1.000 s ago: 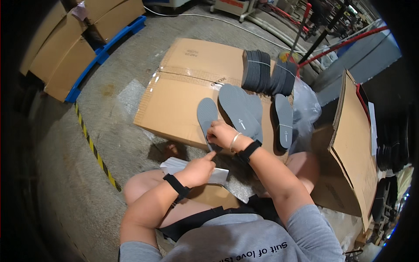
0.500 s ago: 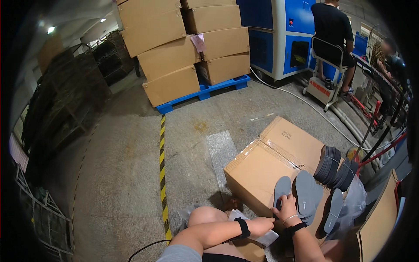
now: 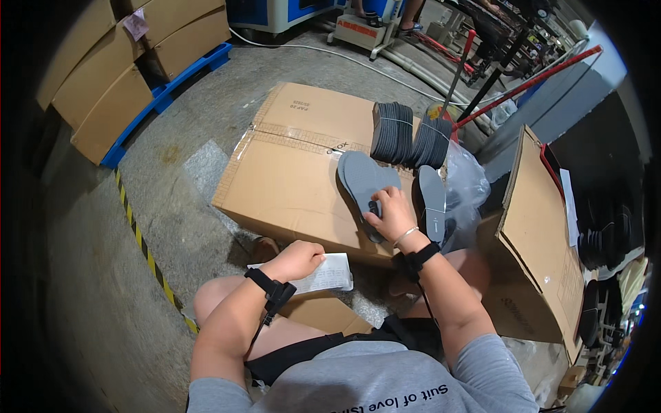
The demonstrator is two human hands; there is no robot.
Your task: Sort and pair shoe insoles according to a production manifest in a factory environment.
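On the big cardboard box (image 3: pixel 275 179) lies a loose pile of grey insoles (image 3: pixel 361 175). My right hand (image 3: pixel 394 217) is over the pile's near end, its fingers closed around a small black object (image 3: pixel 374 208) whose kind I cannot make out. Lower and to the left, my left hand (image 3: pixel 296 261) pinches the edge of some white paper sheets (image 3: pixel 334 272) above my lap. To the right of the pile, a banded bundle of insoles (image 3: pixel 432 199) lies on the box. Behind it stand two thick banded bundles of dark insoles (image 3: pixel 392 134).
Clear plastic bags (image 3: pixel 465 189) bunch up beside the bundles. An open cardboard box (image 3: pixel 527 255) stands at my right. At the far left, stacked cartons (image 3: pixel 103 89) sit on a blue pallet (image 3: pixel 165 100). Red bars (image 3: pixel 530 86) cross the far right.
The view has swung right and down. My hands have moved apart, and my right hand is now over the insole pile. The single insole left of the pile no longer lies separately.
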